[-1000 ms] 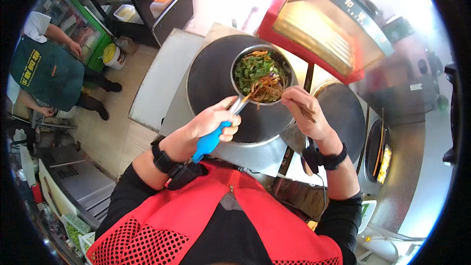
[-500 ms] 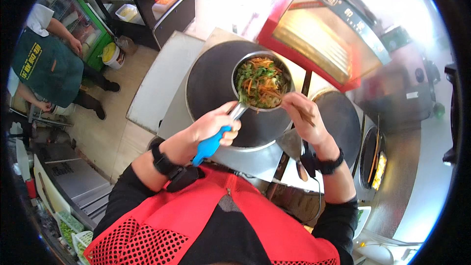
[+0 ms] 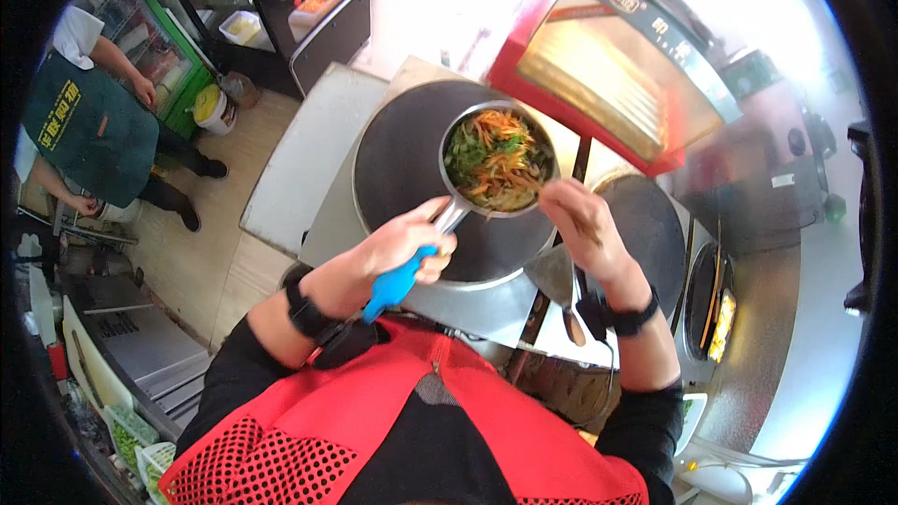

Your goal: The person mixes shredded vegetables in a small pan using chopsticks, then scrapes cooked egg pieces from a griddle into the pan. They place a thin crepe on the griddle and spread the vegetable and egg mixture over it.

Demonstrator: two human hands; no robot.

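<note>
My left hand (image 3: 404, 245) is wrapped round the handle of a steel saucepan (image 3: 453, 215), whose end is covered by a blue grip (image 3: 398, 282). Inside the pan lie shredded carrot, chopped greens and pale strips (image 3: 502, 159). Over the pan's right rim, my right hand (image 3: 582, 222) is closed on a pair of chopsticks (image 3: 591, 232), blurred by motion; their tips reach toward the food. The saucepan is over a round black griddle (image 3: 398, 150); whether it touches the plate, I cannot tell.
A metal scraper (image 3: 554, 276) lies right of the griddle, near a second griddle (image 3: 650, 224). Behind stands a red-framed display warmer (image 3: 599, 75). Left are a white side board (image 3: 313, 150) and a person in a green apron (image 3: 94, 126). Shelves (image 3: 323, 42) hold food tubs.
The food in the saucepan has been turned over, with more carrot showing on top. My right hand has shifted slightly with the chopsticks. My left hand stays on the handle.
</note>
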